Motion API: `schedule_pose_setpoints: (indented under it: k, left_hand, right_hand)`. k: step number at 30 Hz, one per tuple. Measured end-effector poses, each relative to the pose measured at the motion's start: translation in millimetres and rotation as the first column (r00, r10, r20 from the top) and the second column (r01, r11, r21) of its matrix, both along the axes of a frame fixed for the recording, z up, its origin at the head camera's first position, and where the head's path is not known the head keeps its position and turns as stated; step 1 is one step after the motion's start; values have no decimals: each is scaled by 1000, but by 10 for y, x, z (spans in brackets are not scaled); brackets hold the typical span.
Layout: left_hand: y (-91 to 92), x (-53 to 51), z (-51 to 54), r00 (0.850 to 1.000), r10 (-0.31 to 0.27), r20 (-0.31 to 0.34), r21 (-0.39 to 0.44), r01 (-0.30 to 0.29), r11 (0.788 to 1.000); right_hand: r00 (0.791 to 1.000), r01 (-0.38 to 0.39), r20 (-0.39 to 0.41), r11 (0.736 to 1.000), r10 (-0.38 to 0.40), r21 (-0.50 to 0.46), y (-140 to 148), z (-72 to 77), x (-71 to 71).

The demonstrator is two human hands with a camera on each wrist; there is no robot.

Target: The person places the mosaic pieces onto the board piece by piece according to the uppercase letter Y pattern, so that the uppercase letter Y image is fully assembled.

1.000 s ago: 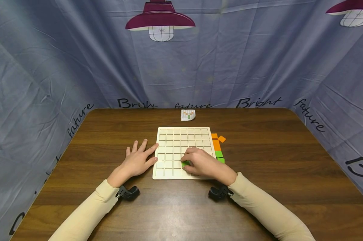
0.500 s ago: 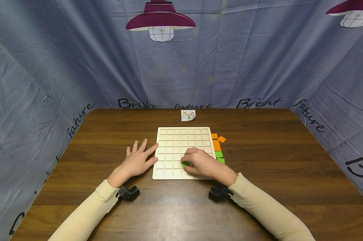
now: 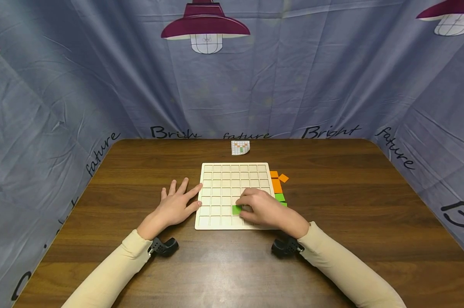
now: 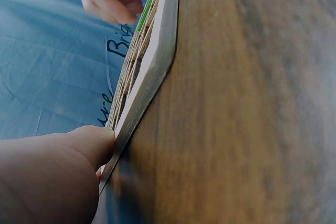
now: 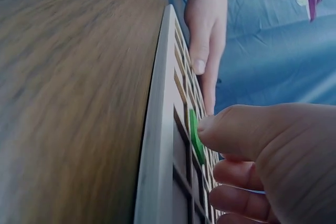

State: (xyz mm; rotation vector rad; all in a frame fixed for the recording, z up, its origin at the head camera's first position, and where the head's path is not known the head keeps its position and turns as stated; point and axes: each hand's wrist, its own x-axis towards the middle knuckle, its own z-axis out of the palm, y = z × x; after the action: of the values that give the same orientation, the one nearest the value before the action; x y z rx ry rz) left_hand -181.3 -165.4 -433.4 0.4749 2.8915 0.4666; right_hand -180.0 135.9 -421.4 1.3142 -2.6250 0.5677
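Note:
A pale wooden grid board (image 3: 217, 171) lies in front of me. A green square tile (image 3: 237, 210) sits on it, in a cell of the second row from the front. My right hand (image 3: 263, 208) hovers just right of that tile, fingers loosely bent and apart from it in the left wrist view. The right wrist view has the thumb (image 5: 231, 129) close by the green tile (image 5: 195, 136). With fingers spread, my left hand (image 3: 174, 207) rests on the table, thumb and index fingertip touching the board's left edge.
Orange tiles (image 3: 276, 186) and green tiles (image 3: 279, 197) lie along the board's right edge, partly behind the right hand. One orange tile (image 3: 283, 178) is turned askew. Behind the board lies a small paper card (image 3: 240, 147) with a coloured grid pattern. A blue curtain (image 3: 293, 85) surrounds the table.
My right hand has let go of the green tile and shifted slightly right, so more of the tile shows. The left hand and the board have stayed put.

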Motion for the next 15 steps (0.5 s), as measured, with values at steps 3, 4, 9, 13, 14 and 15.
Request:
schedule_pose_setpoints:
  k: [3, 4, 9, 13, 14, 15]
  left_hand:
    - [6, 7, 7, 1000, 1, 7, 9, -1, 1000]
    - [7, 9, 9, 1000, 1, 6, 10, -1, 1000]
    - [16, 8, 13, 1000, -1, 4, 13, 1, 1000]
    - [7, 7, 6, 1000, 1, 2, 7, -1, 1000]
    - [6, 6, 5, 1000, 1, 0, 6, -1, 1000]
    - [5, 5, 3, 1000, 0, -2, 5, 0, 1000]
  right_hand:
    - [1000, 5, -2, 1000, -5, -15, 87, 1, 4]
    - [1000, 5, -2, 1000, -6, -21, 123, -1, 3]
    - [999, 33, -17, 999, -34, -35, 323, 0, 16]
    - [996, 83, -15, 996, -84, -30, 484, 20, 45]
    - [995, 98, -13, 995, -98, -26, 523, 25, 52]
    - [994, 113, -11, 993, -113, -21, 561, 29, 59]
